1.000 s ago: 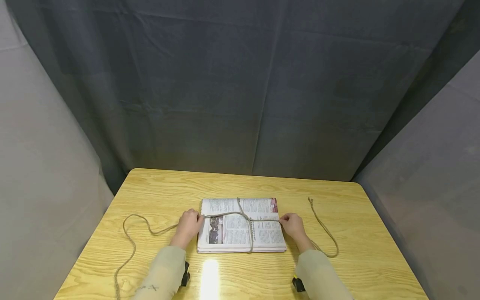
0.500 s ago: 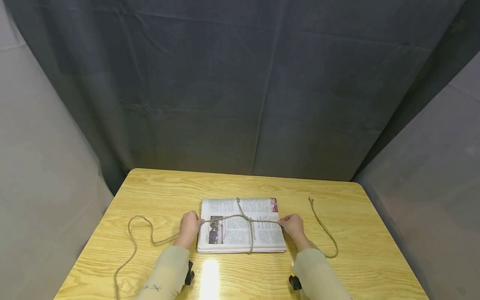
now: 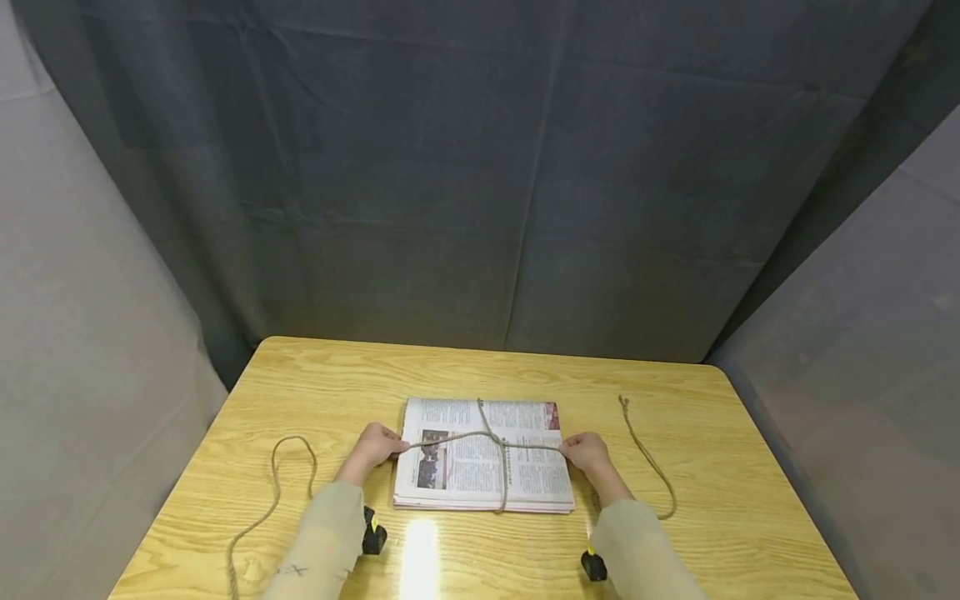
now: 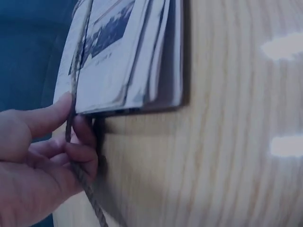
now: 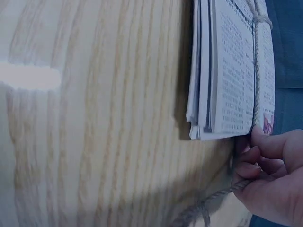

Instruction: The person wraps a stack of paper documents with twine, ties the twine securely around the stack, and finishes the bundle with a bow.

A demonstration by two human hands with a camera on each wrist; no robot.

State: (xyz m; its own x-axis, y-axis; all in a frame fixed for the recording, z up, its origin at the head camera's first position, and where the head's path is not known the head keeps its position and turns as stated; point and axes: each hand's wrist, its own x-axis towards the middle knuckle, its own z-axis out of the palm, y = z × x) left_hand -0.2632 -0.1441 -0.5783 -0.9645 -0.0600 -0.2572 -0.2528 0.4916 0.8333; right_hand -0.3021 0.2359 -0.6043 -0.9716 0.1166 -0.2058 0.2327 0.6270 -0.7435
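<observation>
A stack of folded newspapers point(image 3: 465, 475) lies flat on the table, with brown rope point(image 3: 525, 447) running across its top both ways and crossing near the middle. At the stack's left edge my left hand point(image 3: 377, 446) pinches the rope between thumb and fingers. My right hand point(image 3: 588, 454) pinches the rope at the right edge. In the left wrist view the rope point(image 4: 75, 85) passes through the curled fingers and trails off below. The right wrist view shows the rope point(image 5: 257, 71) coming from the crossing to the thumb, its tail point(image 5: 222, 193) leaving under the palm.
A long loose length of rope point(image 3: 276, 492) curves over the table point(image 3: 337, 375) on the left. The shorter rope end point(image 3: 647, 454) lies on the right. A dark curtain point(image 3: 420, 183) hangs behind the table, with pale cloth walls point(image 3: 90, 333) at the sides.
The left hand has shifted slightly, its wrist turning outward, and the loose rope on the left has moved closer to that arm. The newspapers have shifted slightly toward me.
</observation>
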